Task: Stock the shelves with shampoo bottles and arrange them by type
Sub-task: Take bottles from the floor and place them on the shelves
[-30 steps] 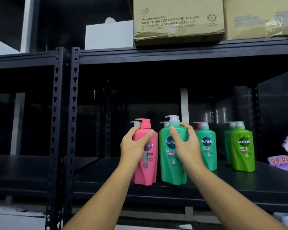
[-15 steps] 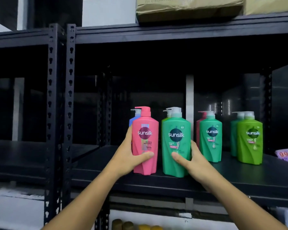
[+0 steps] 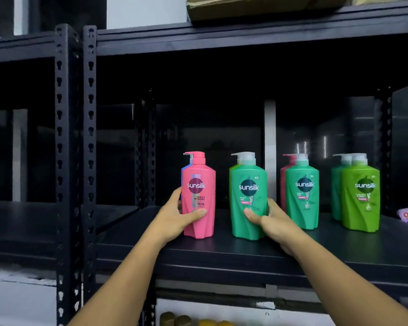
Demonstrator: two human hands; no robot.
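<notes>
We face a black metal shelving unit with a dark flat shelf board point(image 3: 222, 249) at about chest height, its perforated black uprights point(image 3: 90, 137) standing at the left; a brown cardboard box point(image 3: 257, 7) sits on the level above, and the back of the bay is dim. Our left hand point(image 3: 174, 220) is wrapped around the lower left side of an upright pink plastic pump bottle marked sunsilk point(image 3: 199, 196), thumb across its front, fingers behind (a blue bottle point(image 3: 182, 170) peeks out just behind it). Our right hand point(image 3: 271, 220) grips the lower right side of a teal-green pump bottle point(image 3: 247, 196), thumb on the label, with another bottle right behind it. A clear gap separates the pink and teal bottles. Further right stand a second teal-green bottle point(image 3: 303, 196) with a pink one behind, then a lime-green bottle point(image 3: 360, 198). The held bottles stand near the shelf's front edge; the board to their left lies open up to the uprights.
</notes>
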